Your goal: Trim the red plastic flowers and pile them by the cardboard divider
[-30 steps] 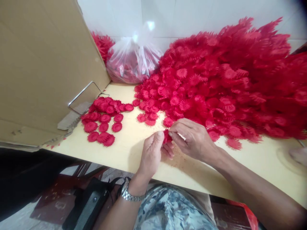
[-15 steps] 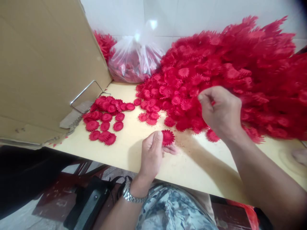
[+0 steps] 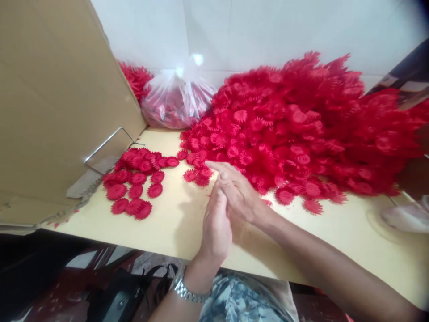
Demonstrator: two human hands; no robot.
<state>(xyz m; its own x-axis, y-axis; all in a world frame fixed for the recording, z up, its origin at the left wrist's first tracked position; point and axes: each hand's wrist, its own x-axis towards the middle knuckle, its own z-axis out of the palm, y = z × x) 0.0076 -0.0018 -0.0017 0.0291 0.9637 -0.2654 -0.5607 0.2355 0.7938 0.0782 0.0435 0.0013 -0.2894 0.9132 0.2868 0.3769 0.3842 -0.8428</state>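
Note:
My left hand (image 3: 216, 228) and my right hand (image 3: 236, 192) are pressed palm to palm above the table's near part. The right fingers lie stretched and close together across the left palm. A red toothed, flower-shaped disc that showed in my left hand a moment ago is hidden between them. Just behind my hands spreads a big heap of the same red pieces (image 3: 284, 138). To the left lies a smaller group of thicker red discs (image 3: 136, 191), partly overlapping.
On the left a cardboard box (image 3: 60, 112) rises beside the table (image 3: 174, 210), with a bent metal wire handle (image 3: 103, 145) by it. A knotted clear plastic bag (image 3: 177, 100) of red pieces leans at the white wall (image 3: 144, 31). Some whitish thing (image 3: 407, 217) lies at right.
My right hand has come down and left from over the heap and now lies against my left hand. The red disc in the left hand has gone out of sight. The view has shifted.

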